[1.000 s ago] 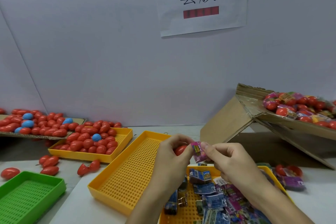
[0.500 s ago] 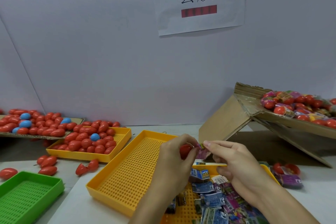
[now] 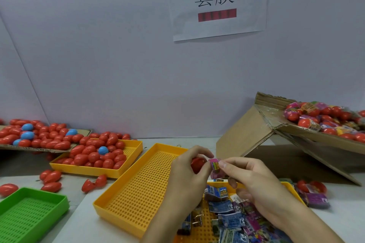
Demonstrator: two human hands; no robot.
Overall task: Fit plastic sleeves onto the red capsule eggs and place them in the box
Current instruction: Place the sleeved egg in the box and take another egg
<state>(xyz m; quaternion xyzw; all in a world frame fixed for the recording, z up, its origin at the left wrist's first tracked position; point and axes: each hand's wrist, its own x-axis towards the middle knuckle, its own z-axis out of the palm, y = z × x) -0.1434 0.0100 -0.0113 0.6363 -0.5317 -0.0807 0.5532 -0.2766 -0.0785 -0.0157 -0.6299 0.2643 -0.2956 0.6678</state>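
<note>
The left hand grips a glossy red egg. The right hand pinches a pink sleeve, now opened squarer at the egg's tip.

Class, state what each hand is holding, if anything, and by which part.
Left hand grips a red egg around its body. Right hand pinches a pink sleeve by its edge beside the egg.

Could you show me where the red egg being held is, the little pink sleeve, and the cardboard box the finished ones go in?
red egg [image 3: 198, 164], head view, on its bare red side between the left fingers.
pink sleeve [image 3: 215, 164], head view, on its printed face.
cardboard box [image 3: 245, 130], head view, on its bare outer flap.
</note>
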